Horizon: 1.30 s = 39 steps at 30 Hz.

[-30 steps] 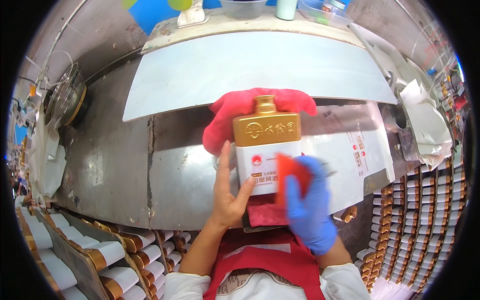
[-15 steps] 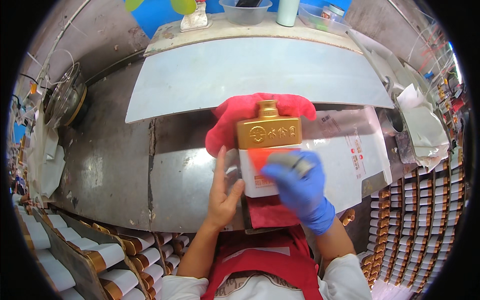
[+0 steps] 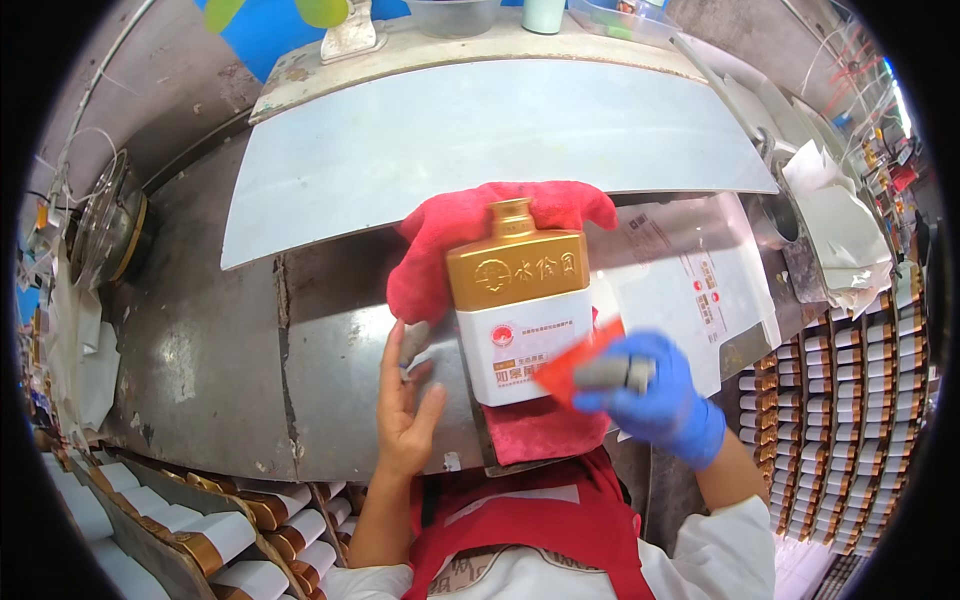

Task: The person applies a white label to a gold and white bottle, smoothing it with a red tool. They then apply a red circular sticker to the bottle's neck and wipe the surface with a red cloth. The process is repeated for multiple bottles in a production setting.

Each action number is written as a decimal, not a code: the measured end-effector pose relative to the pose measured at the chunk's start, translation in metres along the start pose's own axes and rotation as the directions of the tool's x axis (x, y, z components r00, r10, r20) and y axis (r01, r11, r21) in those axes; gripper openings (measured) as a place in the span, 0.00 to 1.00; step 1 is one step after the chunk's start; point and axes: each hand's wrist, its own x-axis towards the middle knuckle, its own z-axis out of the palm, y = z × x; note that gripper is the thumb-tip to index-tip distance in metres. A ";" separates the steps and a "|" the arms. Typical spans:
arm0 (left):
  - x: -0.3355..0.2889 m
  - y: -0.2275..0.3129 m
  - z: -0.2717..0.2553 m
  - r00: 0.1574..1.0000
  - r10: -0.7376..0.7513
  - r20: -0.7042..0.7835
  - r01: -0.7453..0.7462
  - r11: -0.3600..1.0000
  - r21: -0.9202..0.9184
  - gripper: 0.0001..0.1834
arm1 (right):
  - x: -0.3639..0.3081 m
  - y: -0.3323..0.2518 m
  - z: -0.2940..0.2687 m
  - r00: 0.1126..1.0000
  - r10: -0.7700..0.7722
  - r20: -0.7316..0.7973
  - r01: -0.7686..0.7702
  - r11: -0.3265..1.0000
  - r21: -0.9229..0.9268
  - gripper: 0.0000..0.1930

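A flat bottle [image 3: 522, 330] with gold neck and shoulders and a white, printed lower body lies on a red towel [image 3: 420, 275]. Just left of its lower body is my left hand [image 3: 405, 425], bare, fingers apart and holding nothing. A small grey piece [image 3: 414, 343] shows by its fingers; whether it is worn or lies behind them is unclear. My right hand [image 3: 665, 400], in a blue glove, is closed on a red flat scraper [image 3: 582, 358] with something grey around its grip. The scraper's tip is over the bottle's lower right corner; contact is unclear.
A pale board [image 3: 480, 130] spans the bench behind the towel. Printed sheeting [image 3: 690, 270] and a stack of white paper [image 3: 835, 215] are on the right. Racks of gold-and-white bottles stand at lower left [image 3: 215, 535] and right [image 3: 850, 410]. A round metal pan [image 3: 110, 220] is at far left.
My right hand and the scraper have moved right and down, uncovering the bottle's printed front. My left hand has moved slightly left and away from the bottle. The view has shifted a little.
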 end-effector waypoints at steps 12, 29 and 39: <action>0.002 0.006 0.027 0.953 0.240 0.182 -0.302 0.746 0.593 0.66 | 0.145 0.072 -0.019 0.877 0.441 0.188 -0.460 0.885 0.068 0.15; 0.010 0.014 0.061 0.852 0.477 0.215 -0.461 0.490 0.740 0.45 | -0.117 -0.038 -0.144 0.900 0.424 -0.100 -0.402 0.897 0.182 0.07; -0.007 0.025 0.081 0.928 0.321 0.188 -0.320 0.431 0.844 0.41 | -0.460 -0.038 -0.027 -0.386 0.862 -0.329 -0.917 -0.399 0.031 0.17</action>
